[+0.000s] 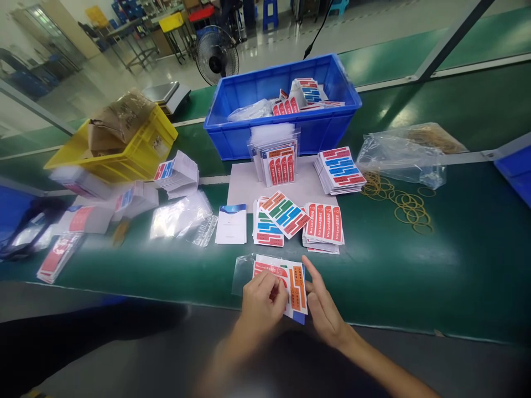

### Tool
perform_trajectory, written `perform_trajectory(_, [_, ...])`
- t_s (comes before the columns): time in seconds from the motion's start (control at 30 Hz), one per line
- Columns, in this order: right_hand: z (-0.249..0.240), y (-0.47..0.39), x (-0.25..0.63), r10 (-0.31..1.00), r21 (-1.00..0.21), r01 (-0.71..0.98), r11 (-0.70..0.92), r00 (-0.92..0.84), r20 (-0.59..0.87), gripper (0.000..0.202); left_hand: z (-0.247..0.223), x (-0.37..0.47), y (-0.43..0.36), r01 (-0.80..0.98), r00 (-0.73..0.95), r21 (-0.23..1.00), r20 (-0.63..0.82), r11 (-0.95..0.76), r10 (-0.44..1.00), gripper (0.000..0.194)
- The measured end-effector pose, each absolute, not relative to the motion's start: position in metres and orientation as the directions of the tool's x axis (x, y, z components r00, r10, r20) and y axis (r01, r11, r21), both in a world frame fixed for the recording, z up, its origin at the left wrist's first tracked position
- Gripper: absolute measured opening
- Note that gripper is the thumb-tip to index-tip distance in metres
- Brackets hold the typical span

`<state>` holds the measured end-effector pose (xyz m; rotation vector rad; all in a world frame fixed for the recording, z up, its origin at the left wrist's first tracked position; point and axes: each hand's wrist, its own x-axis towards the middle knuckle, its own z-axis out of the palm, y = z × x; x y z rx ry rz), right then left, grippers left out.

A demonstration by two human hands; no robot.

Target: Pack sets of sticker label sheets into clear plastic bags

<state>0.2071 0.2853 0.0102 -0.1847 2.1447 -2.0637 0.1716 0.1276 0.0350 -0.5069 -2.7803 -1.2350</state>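
My left hand [265, 297] is closed, its fingertips pinched over a red-and-white sticker sheet [271, 269] at the table's front edge. Beside that sheet, an orange sticker sheet [297, 287] overlaps it, with a blue-edged card [298, 317] showing underneath. A clear plastic bag [243, 275] sticks out to the left of the sheets. My right hand [326, 309] is open at their right edge, index finger stretched out and thumb apart. Just beyond lie a multicoloured sticker sheet [285, 214], a stack of red sticker sheets [324, 224] and a stack of white cards with blue tops [231, 225].
Behind stands a blue bin [282, 130] with filled bags [279, 160] leaning against it. A red-and-blue sheet stack [340, 168], rubber bands [410, 210] and a plastic bag [400, 157] lie right. Left are empty clear bags [180, 215], folded leaflets [180, 174] and a yellow bin [136, 152].
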Motion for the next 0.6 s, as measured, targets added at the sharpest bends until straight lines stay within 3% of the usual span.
perform_trajectory(0.07, [0.012, 0.287, 0.204, -0.174, -0.996, 0.08, -0.033, -0.982, -0.073, 0.058, 0.037, 0.173, 0.129, 0.314, -0.945, 0.734, 0.183, 0.602, 0.27, 0.024])
perform_trajectory(0.17, [0.015, 0.289, 0.198, -0.172, -0.993, 0.115, -0.015, -0.979, -0.11, 0.057, 0.04, 0.175, 0.132, 0.339, -0.935, 0.753, 0.207, 0.563, 0.287, 0.023])
perform_trajectory(0.33, [0.019, 0.291, 0.193, -0.214, -0.98, 0.134, -0.15, -0.972, -0.1, 0.052, 0.042, 0.173, 0.136, 0.441, -0.893, 0.701, 0.281, 0.56, 0.352, 0.024])
perform_trajectory(0.47, [0.019, 0.289, 0.189, -0.197, -0.973, 0.214, -0.088, -0.961, -0.193, 0.052, 0.042, 0.175, 0.141, 0.46, -0.886, 0.671, 0.303, 0.582, 0.351, 0.024])
perform_trajectory(0.6, [0.015, 0.283, 0.185, -0.227, -0.951, 0.293, -0.095, -0.937, -0.266, 0.033, 0.046, 0.182, 0.147, 0.561, -0.827, 0.632, 0.391, 0.535, 0.405, 0.022])
